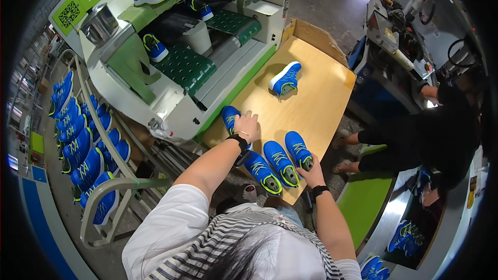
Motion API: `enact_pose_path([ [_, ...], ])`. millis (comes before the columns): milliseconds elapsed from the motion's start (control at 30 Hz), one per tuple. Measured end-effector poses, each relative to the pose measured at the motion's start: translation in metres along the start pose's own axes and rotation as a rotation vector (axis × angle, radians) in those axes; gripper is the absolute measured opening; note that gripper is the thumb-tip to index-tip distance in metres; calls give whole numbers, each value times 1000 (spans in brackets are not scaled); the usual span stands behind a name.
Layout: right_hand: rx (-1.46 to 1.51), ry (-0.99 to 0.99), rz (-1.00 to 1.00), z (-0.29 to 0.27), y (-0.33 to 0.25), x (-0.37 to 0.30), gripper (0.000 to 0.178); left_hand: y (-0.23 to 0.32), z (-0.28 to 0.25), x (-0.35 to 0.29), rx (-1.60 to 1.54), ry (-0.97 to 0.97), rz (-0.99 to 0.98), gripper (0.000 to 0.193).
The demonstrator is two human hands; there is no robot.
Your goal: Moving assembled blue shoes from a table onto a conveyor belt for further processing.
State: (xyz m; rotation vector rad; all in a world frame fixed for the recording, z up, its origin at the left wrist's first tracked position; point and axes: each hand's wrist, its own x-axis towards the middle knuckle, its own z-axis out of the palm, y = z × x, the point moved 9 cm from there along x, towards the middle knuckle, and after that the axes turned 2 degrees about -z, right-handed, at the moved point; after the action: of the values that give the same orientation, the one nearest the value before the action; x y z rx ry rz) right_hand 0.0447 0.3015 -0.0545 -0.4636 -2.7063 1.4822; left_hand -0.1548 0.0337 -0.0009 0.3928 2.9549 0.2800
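On the tan board, a row of blue sneakers with yellow-green laces stands at the near side. My left hand lies over the leftmost sneaker, its fingers bent around the side; hand and wrist hide much of that shoe. My right hand is closed at the heel of the rightmost sneaker. Between my hands stand two more, a middle sneaker and a sneaker left of it, toes pointing away from me. Farther up the board, a single sneaker lies tilted, its white sole showing.
A white and green machine with perforated green belts stands at left, sneakers on and inside it. A metal rack of blue sneakers is at far left. At right, a person in dark clothing stands by another machine.
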Motion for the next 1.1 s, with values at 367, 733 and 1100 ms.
enact_pose_path([
  [367, -141, -56, 126, -6, -13, -9, 83, 49, -27, 177, -197, 97, -237, 107],
  [733, -149, -194, 52, -6, -27, 9, 82, 30, 87, 162, -1844, -652, -445, 49],
  [1100, 298, -23, -408, -19, -253, 251, 82, -97, -137, 5, -2202, 327, -171, 56],
])
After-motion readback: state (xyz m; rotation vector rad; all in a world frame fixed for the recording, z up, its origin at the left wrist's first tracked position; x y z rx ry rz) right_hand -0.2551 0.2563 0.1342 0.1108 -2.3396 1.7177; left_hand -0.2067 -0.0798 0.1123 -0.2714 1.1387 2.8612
